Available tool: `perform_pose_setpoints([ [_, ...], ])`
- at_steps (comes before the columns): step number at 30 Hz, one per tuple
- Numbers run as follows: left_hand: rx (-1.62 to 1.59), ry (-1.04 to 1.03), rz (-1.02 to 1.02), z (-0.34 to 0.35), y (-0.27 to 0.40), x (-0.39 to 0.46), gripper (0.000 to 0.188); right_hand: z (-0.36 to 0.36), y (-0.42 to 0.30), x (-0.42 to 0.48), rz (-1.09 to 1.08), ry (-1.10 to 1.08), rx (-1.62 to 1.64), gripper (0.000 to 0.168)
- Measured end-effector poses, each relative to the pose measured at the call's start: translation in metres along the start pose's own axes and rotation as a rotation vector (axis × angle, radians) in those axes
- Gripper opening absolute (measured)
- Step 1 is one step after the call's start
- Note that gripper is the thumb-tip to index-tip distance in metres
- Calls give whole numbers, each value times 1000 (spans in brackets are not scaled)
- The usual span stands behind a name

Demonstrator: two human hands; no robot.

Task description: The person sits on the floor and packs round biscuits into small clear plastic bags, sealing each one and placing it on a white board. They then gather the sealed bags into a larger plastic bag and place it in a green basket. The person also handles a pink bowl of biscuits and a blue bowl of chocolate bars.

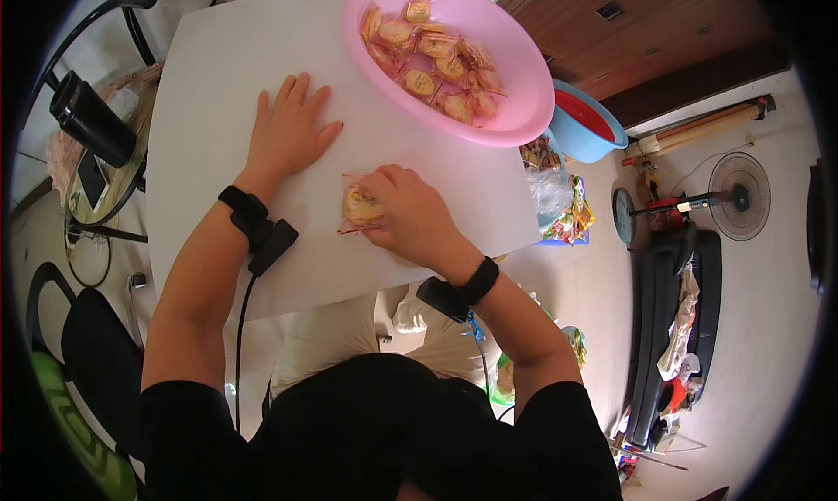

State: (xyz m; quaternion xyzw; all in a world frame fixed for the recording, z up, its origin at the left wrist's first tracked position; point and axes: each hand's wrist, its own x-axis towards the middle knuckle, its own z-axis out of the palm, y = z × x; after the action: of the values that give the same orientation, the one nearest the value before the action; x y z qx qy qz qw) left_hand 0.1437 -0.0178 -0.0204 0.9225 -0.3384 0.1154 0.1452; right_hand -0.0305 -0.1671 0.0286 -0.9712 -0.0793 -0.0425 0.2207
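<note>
My right hand [414,214] has its fingers on a small round yellow snack in a clear wrapper [361,208] at the middle of the white table [216,49]. Part of the packet is hidden under those fingers. To its upper left, my left hand [286,134] lies palm down on the tabletop with fingers spread and holds nothing. A pink plastic basin [530,111] stands at the table's far right edge. Inside it are several similar wrapped snacks [419,82].
Right of the table are a light blue basin [599,147] with red inside and a blue crate of colourful packets [569,223]. On the left, a black tumbler [91,118] stands on a chair seat. A fan [740,196] and black sofa [674,337] are farther right.
</note>
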Motion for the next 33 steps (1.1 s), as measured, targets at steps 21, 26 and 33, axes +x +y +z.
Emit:
perform_pose_setpoints([
  [21, -118, -90, -30, -12, 5, 4, 61, -141, 101, 201, -49, -34, -324, 27],
  [26, -129, -63, -35, -12, 3, 3, 59, -100, 109, 228, 85, -173, -522, 41],
  [33, -142, -48, -34, -9, 3, 1, 60, -78, 133, 220, 17, -85, -584, 34],
])
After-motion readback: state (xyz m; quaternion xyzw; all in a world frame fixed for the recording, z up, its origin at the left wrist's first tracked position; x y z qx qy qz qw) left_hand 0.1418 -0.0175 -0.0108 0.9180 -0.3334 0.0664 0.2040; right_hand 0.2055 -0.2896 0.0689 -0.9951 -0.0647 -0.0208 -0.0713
